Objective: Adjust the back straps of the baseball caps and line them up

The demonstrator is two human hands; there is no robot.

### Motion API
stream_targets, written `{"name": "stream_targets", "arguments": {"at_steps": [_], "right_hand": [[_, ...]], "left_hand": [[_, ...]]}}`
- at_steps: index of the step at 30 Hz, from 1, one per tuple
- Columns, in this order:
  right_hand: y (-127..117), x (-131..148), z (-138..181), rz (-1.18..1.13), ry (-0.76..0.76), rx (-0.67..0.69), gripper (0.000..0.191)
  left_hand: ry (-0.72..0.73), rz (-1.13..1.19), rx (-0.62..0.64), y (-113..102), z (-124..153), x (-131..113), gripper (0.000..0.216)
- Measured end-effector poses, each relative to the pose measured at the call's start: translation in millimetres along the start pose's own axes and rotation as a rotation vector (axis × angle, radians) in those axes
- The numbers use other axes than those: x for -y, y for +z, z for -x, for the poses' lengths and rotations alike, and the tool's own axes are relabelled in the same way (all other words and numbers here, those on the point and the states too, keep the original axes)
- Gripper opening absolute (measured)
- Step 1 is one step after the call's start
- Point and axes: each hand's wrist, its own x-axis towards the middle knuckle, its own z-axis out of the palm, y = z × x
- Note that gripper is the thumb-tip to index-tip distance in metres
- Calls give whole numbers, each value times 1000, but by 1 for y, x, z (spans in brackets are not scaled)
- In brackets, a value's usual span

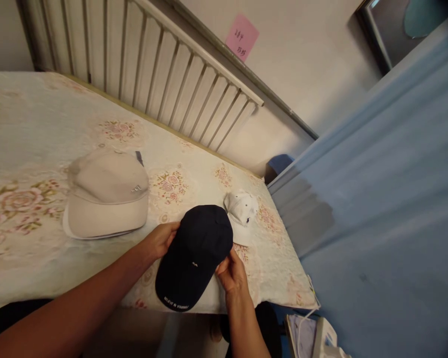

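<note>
A dark navy cap (196,256) with small white lettering on its brim hangs over the near edge of the bed. My left hand (161,239) grips the cap's left side, fingers curled round the crown. On the cap's right edge, near the brim, my right hand (231,272) pinches the fabric. A beige cap (106,199) lies flat on the bed to the left, stacked on something white. Just behind the navy cap, to its right, sits a small white cap (242,209).
The bed carries a pale floral sheet (30,129). Behind it stands a slatted headboard (164,64) against a wall with a pink sticky note (242,36). A blue curtain (388,199) fills the right side. A white object with a cord (321,338) lies low right.
</note>
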Motion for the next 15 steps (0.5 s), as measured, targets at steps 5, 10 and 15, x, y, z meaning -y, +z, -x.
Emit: {"name": "stream_targets", "arguments": {"at_steps": [5,10,15], "right_hand": [[-13,-16,15,-2,86,-47,24],[-18,-27,30,12,152,-55,18],[-17,-36,44,24,137,-21,19]], "left_hand": [[-17,18,-33,4,5,-1,19],[0,48,-70,6,6,-3,21],[30,79,-96,6,7,-8,24]]}}
